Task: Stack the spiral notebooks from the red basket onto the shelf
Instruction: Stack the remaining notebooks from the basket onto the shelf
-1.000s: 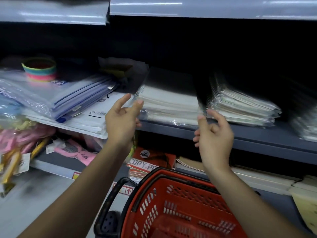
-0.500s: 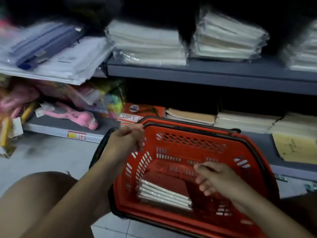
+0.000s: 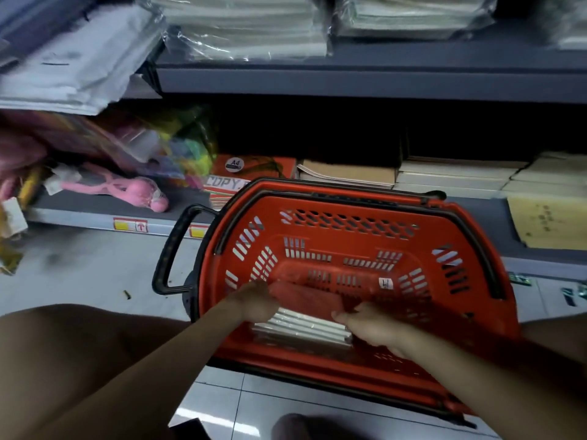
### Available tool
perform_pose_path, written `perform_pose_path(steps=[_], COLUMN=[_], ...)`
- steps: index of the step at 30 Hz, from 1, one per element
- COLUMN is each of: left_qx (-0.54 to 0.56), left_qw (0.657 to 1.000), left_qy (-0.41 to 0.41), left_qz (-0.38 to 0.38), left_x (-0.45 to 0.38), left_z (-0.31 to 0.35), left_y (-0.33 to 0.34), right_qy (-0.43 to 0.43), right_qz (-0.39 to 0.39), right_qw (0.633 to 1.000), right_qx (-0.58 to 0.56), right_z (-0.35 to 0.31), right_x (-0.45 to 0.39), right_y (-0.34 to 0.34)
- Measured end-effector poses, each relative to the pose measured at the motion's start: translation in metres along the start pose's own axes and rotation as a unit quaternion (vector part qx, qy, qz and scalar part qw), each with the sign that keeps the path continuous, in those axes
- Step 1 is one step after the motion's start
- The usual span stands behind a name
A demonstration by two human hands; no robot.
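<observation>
Red plastic basket (image 3: 359, 223) on the tiled floor (image 3: 95, 274), perforated walls, black handles, just before the lower shelf (image 3: 95, 214). Inside, at the near wall, spiral notebooks (image 3: 305, 327) in glossy clear wrap, stacked flat. Left hand (image 3: 254, 301) and right hand (image 3: 370, 323) both down in the basket at the two ends of the top notebook, fingers curled round its edges. Above, on the grey upper shelf (image 3: 365, 79), more wrapped stacks (image 3: 247, 27). Pink plush toy (image 3: 133, 188) on the lower shelf, left.
</observation>
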State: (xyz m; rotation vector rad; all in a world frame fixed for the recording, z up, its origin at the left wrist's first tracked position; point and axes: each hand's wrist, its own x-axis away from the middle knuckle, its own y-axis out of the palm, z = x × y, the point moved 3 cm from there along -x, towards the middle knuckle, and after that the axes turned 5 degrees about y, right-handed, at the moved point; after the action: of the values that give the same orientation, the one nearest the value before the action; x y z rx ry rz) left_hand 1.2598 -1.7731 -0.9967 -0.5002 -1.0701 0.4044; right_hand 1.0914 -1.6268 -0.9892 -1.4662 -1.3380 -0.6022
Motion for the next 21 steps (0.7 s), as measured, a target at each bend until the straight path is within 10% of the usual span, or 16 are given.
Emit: perform_pose_path(steps=[21], left_qx=[0.251], left_qw=[0.939], left_qy=[-0.003], left_qz=[0.236], left_x=[0.073], left_z=[0.009], left_y=[-0.036], right_qy=[-0.006], right_qz=[0.126], right_qw=[0.95], right_qx=[-0.287], right_z=[0.003], right_x=[0.04], right_y=[0.017])
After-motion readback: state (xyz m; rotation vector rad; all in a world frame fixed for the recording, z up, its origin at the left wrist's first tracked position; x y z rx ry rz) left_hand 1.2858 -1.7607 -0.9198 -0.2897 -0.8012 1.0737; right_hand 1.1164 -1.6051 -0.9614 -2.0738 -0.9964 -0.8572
